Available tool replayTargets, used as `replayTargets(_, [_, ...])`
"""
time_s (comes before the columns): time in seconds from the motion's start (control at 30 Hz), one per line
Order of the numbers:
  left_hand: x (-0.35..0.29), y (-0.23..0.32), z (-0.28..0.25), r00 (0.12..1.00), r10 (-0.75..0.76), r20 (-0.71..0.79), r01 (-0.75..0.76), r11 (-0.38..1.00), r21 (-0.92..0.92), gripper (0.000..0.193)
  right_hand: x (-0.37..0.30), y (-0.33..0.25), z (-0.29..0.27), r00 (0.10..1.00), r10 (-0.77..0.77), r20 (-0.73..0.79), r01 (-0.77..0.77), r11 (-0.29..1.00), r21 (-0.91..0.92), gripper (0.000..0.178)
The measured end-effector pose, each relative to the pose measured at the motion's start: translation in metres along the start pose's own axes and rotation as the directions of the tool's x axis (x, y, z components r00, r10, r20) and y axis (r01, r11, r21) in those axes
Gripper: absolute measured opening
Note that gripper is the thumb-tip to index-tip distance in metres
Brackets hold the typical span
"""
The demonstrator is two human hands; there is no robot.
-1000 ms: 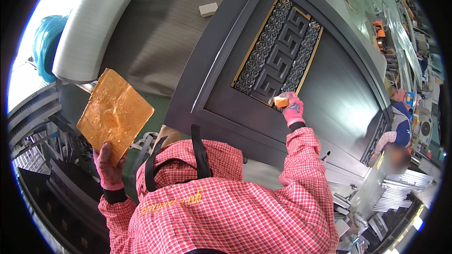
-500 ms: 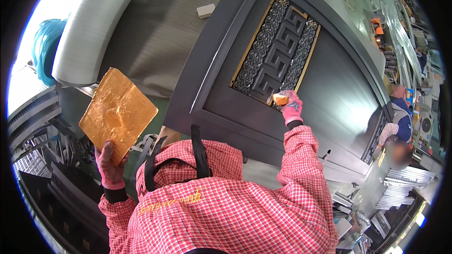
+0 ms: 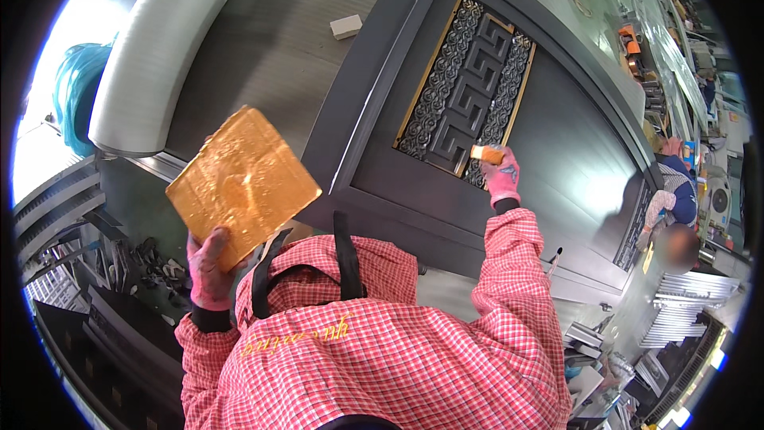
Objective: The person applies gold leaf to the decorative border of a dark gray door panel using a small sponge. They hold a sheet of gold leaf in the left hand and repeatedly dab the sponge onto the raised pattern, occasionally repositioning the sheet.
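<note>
My left hand (image 3: 211,267), in a pink glove, grips the lower corner of a square gold-coated board (image 3: 243,183), its thumb on the front face. The board's surface is lumpy and shiny with gold. Pinched in my pink-gloved right hand (image 3: 502,177) is a small orange and white sponge (image 3: 487,154). It is at the lower end of a decorative panel (image 3: 468,95) set in a dark grey door (image 3: 362,167). Raised key-pattern bars and rows of rosettes fill the panel, and gold strips line its long sides. Fingers of the right hand partly hide the sponge.
A white block (image 3: 345,27) lies on grey sheeting left of the door. Beyond it stands a large pale roll (image 3: 155,56), with blue-green wrap (image 3: 78,95) beside it. Another person (image 3: 672,199) works at the door's right end. Metal profiles (image 3: 688,306) are stacked at lower right.
My left hand and the gold board have moved right, closer to the door. My right hand has shifted slightly up and right with the sponge, along the panel's lower end.
</note>
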State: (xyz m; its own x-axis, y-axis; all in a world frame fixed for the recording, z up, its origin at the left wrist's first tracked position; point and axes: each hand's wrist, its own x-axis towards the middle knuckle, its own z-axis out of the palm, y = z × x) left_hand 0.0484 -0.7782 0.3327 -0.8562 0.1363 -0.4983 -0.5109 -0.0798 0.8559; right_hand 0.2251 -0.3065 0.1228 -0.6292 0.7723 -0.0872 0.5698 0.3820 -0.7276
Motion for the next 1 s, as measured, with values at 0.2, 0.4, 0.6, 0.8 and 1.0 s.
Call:
replayTargets(0.2, [0.027,-0.011,0.014,0.980,-0.042,0.193,0.058,0.995,-0.081,0.046,-0.031,-0.132,-0.014,0.989,-0.141,0.043,0.105,0.877,0.468,0.036])
replayTargets(0.4, [0.042,-0.007,0.025,0.904,-0.157,0.397,0.222,0.967,-0.125,0.042,-0.084,-0.270,-0.001,0.790,-0.572,0.221,0.451,0.786,0.423,0.038])
replayTargets(0.6, [0.050,-0.009,0.024,0.868,-0.104,0.485,0.198,0.969,-0.146,0.041,-0.104,-0.321,0.027,0.635,-0.719,0.284,0.765,0.635,-0.102,0.042])
replayTargets(0.8, [0.051,-0.009,0.030,0.857,-0.127,0.500,0.184,0.981,-0.065,0.039,-0.112,-0.326,0.023,0.609,-0.706,0.362,0.771,0.634,-0.061,0.050])
replayTargets(1.0, [0.048,-0.011,0.023,0.915,-0.140,0.378,0.171,0.984,-0.049,0.038,-0.070,-0.264,-0.017,0.973,-0.119,0.196,0.036,0.923,0.382,0.028])
